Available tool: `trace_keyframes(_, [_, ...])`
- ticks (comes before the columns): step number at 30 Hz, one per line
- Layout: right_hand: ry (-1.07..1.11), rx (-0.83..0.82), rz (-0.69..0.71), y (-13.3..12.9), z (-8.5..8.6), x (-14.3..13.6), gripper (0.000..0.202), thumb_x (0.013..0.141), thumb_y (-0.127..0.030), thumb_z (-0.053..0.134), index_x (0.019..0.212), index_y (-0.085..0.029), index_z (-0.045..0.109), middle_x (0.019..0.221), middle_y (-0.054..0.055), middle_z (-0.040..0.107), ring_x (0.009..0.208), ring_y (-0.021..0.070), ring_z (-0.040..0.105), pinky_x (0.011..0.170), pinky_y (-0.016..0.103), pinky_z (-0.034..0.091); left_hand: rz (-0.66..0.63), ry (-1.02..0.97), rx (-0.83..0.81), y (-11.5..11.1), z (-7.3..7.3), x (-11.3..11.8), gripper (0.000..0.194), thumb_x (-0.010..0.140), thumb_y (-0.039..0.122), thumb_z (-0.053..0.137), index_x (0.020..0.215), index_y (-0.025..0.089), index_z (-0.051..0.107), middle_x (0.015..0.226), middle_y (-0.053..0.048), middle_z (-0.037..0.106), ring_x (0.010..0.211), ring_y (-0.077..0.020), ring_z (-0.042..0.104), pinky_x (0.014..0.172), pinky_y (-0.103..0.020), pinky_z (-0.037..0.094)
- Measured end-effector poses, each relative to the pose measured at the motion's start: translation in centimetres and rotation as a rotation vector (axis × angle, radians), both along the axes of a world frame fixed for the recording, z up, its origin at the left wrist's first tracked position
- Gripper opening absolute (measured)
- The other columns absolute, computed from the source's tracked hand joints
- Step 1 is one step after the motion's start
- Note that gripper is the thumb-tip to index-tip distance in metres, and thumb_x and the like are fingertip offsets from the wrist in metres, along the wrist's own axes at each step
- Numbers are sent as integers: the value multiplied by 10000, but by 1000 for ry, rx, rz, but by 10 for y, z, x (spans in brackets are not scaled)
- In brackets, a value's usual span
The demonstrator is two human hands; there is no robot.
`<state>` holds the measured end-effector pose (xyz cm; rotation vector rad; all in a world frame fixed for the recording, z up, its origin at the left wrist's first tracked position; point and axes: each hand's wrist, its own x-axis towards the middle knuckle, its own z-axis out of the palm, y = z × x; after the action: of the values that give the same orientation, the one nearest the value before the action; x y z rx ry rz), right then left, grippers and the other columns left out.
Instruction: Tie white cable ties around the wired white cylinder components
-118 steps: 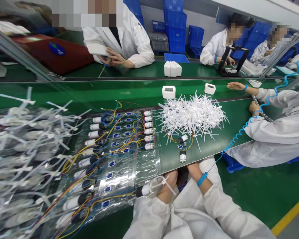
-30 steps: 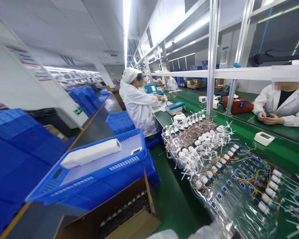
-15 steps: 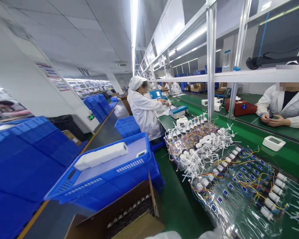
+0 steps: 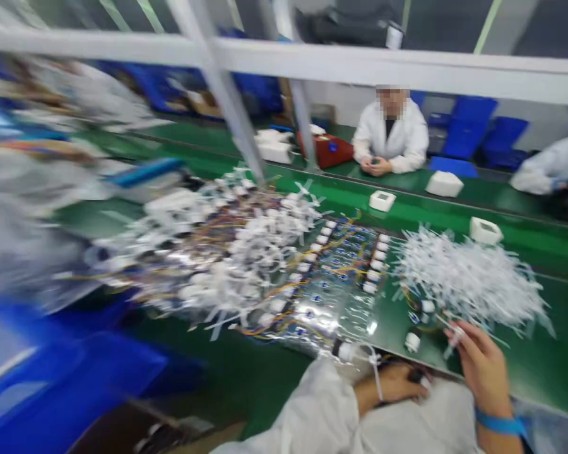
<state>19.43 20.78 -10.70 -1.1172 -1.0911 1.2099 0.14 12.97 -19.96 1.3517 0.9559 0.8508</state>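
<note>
At the table's front edge, my left hand [image 4: 397,383] is closed around a small black-and-white cylindrical part [image 4: 419,377]. Close by its wrist are a white looped strip [image 4: 376,372] and another black-and-white cylinder [image 4: 344,350]. My right hand [image 4: 485,362], with a blue band at the wrist, pinches a thin white plastic strip [image 4: 454,339], blurred at its ends. Just left of those fingers lie a white cylindrical part [image 4: 412,342] and a wired part [image 4: 426,307]. A large heap of white strips [image 4: 473,277] spreads behind the right hand.
Rows of wired cylinders and small boards lie on clear plastic bags [image 4: 331,309] at mid-table, with many strip-fitted parts [image 4: 260,246] further left. White devices [image 4: 382,200] stand along the back. A co-worker [image 4: 392,135] sits opposite. Blue crates [image 4: 76,372] stand low at left.
The view has swung right and down, away from the aisle and crates to the table. Both my hands have come into view, along with the heap of white strips.
</note>
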Motion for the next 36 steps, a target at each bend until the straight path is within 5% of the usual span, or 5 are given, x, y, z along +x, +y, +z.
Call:
trace_keyframes(5, [152,-100,-50,0,-8,-2,416,675,-497,1037,930,-224,854,944,112,869,836,305,851,701,394,695,-74,-13,-89,-5,-12,5,368,791,485,880,1085,269,832,882,-12,683,780,-236,594,756,-393,489])
trace_keyframes(11, [246,-114,-61,-4,-5,-3,423,660,-426,1062,948,-214,837,965,94,872,911,297,870,566,251,669,-179,-116,38,-22,28,3,440,839,538,905,1101,192,830,1095,-76,745,895,-200,605,785,-288,457])
trace_keyframes(24, [204,-60,-55,-6,-5,4,454,746,-482,997,972,-216,708,893,67,829,568,155,724,324,145,357,361,-440,-174,12,114,8,475,847,459,916,1212,191,773,1061,-54,769,834,-162,677,770,-264,554])
trace_keyframes(31, [166,38,-15,-6,-6,3,380,853,-471,929,823,-229,638,634,-66,519,508,74,407,432,186,286,445,-374,-60,29,123,6,355,896,327,828,1223,206,761,1149,-60,796,947,-185,742,869,-286,613])
trace_keyframes(36, [149,123,-25,-4,-4,0,312,842,-427,944,795,-220,714,797,-15,575,609,96,412,516,240,332,488,-387,-16,43,119,4,340,897,305,816,1215,205,753,1168,-63,786,957,-183,747,862,-284,625])
